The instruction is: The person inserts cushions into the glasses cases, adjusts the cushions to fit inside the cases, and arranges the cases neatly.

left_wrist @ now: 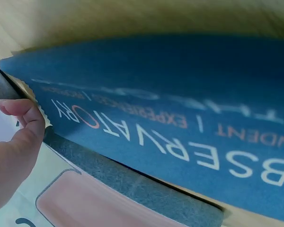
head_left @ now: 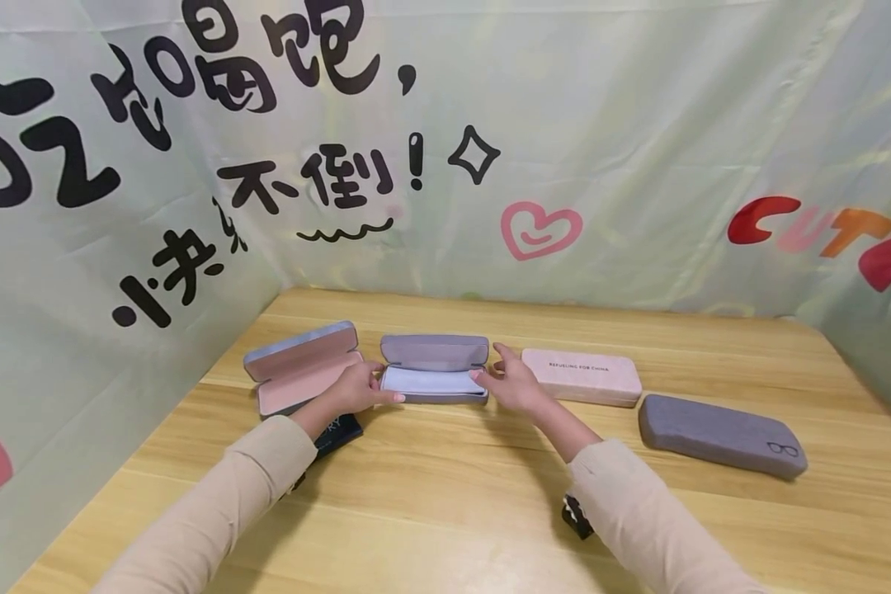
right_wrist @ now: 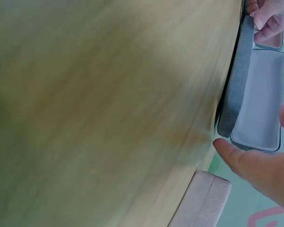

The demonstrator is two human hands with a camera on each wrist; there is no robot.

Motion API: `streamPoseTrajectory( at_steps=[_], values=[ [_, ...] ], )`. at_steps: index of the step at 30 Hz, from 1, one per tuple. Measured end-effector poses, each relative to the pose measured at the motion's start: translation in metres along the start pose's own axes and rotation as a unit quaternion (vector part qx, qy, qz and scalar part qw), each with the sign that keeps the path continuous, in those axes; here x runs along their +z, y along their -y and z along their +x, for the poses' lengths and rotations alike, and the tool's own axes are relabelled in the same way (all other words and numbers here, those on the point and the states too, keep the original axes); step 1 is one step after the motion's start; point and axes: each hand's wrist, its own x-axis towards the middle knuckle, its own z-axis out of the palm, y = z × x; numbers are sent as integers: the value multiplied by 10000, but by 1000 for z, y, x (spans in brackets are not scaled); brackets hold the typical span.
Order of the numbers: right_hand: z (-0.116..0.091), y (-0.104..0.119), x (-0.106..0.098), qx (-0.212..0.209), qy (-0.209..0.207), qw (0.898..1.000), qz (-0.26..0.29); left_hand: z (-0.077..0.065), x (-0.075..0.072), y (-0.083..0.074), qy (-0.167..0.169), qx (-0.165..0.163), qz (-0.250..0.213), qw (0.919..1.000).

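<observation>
A grey-purple glasses case (head_left: 434, 353) stands with its lid up at the middle of the table, a folded whitish cloth (head_left: 431, 381) lying in its base. My left hand (head_left: 356, 389) grips the case's left end, thumb at the front and a finger behind. At the right end is my right hand (head_left: 516, 384), its thumb by the corner and its fingers spread, holding nothing. Left of these, another glasses case (head_left: 304, 384) lies open, bluish outside and pink inside. Below my left hand sits a dark blue lettered item (left_wrist: 170, 123), partly hidden by the sleeve in the head view.
A closed pink glasses case (head_left: 582, 379) lies right of my right hand. Farther right is a closed grey-purple case (head_left: 720, 437) with a glasses emblem. A small black item (head_left: 577, 518) shows beside the right sleeve. Printed curtain (head_left: 638, 148) encloses the wooden table (head_left: 431, 511).
</observation>
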Motion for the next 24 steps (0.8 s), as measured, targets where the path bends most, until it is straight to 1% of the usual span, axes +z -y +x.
streamPoseTrajectory(
  at_steps=[3, 13, 19, 24],
  values=[
    [0, 0, 2, -9, 109, 9997, 235, -2, 1, -1, 7, 18, 14, 10000],
    [1, 1, 1, -1, 273, 9986, 451, -3, 3, 0, -47, -8, 11, 10000],
    [-1, -1, 1, 14, 286, 9985, 472, -5, 5, 2, -50, 124, 47, 9999],
    [-3, -1, 0, -10, 226, 9988, 426, -6, 6, 2, -26, 133, 25, 9999]
  ],
)
